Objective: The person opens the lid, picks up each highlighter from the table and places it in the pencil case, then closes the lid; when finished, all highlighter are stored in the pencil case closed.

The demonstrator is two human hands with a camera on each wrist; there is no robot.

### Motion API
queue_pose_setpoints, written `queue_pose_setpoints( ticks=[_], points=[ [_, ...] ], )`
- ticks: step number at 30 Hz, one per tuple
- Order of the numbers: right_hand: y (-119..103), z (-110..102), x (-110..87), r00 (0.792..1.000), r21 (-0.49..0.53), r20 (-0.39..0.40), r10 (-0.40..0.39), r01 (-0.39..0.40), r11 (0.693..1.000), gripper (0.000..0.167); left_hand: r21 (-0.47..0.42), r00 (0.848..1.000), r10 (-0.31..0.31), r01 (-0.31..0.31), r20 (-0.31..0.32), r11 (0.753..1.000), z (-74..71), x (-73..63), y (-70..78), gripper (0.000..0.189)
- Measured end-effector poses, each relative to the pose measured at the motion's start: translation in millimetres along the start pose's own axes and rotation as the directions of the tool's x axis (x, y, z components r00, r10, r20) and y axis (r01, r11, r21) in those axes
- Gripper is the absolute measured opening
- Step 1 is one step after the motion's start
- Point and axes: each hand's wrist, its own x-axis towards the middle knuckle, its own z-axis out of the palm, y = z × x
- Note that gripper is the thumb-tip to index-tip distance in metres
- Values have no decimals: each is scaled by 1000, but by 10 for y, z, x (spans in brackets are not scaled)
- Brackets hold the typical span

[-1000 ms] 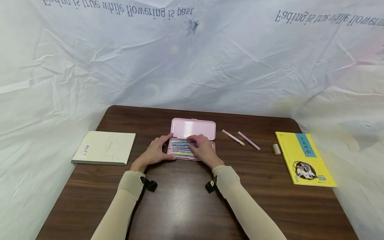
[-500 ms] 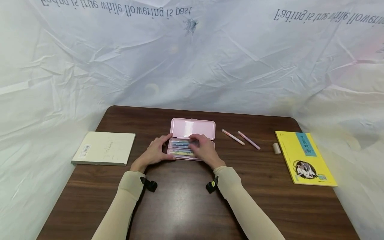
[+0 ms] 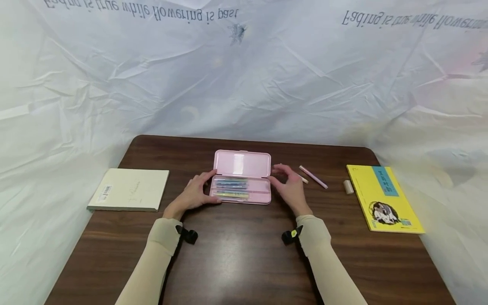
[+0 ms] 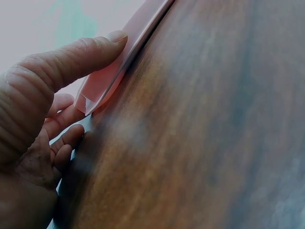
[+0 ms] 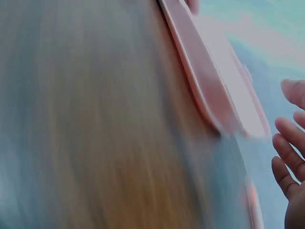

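Left grip (image 3: 192,195) holds the pink case (image 3: 261,197) by its nine-o'clock end, parted to that width; right grip (image 3: 292,190), half spread, seemingly empty, hangs at three o'clock, where a careless brush could roll the white pen (image 3: 304,179).

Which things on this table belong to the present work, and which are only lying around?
Probably in the work:
- pink pencil case, gripped by the left hand
- pens inside
- two loose pens near the right hand

Apparently just lying around:
- cream book
- whitish block
- yellow book
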Motion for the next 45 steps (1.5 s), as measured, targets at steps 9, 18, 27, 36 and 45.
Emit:
queue_pose_setpoints(
  ticks=[9,18,27,36,45],
  points=[
    [308,-460,-90,987,-16,-133,95,-98,995,46,-1,1000,-4,4,5,1000,-5,18,-7,111],
    [554,-693,-153,959,-55,-239,155,-172,984,44,-2,1000,-10,10,13,1000,-26,30,-6,112],
    [610,-727,-201,950,-62,-242,198,-219,974,46,-2,1000,-2,2,7,1000,-32,55,6,111],
    [652,-716,-162,959,-103,-215,183,-208,973,47,-5,1000,2,-2,2,1000,-8,54,-6,111],
    [682,-682,-144,961,-124,-207,182,-210,970,39,-5,1000,13,-13,-2,1000,-1,58,-7,112]
  ],
)
